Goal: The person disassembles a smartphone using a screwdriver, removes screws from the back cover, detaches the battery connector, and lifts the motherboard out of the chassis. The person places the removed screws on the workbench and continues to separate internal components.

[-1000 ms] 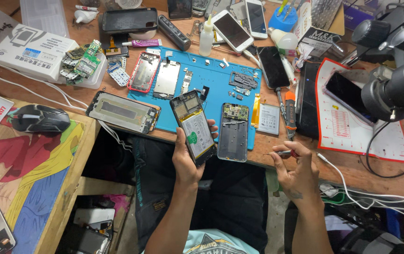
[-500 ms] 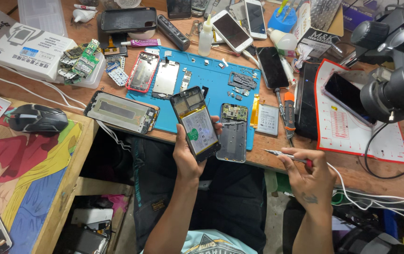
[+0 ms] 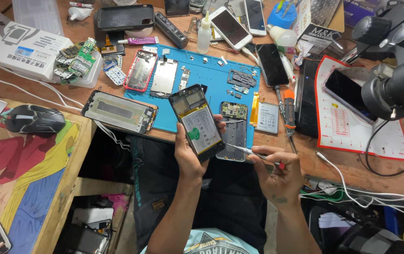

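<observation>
My left hand grips an opened smartphone, back cover off, its white battery with a green sticker facing up. The phone tilts over the front edge of a blue repair mat. My right hand holds a thin metal tool with a red end, its tip pointing left toward the phone's lower right corner. Just behind the tool lies a grey phone frame with a circuit board on the mat.
Opened phones, parts and screws lie on the mat. A phone frame rests left, an orange-handled screwdriver and a battery right. A microscope stands over a red-edged mat. A mouse sits far left.
My right hand picked up the thin tool and moved left and up, bringing its tip close to the phone. The left hand keeps the phone nearly still.
</observation>
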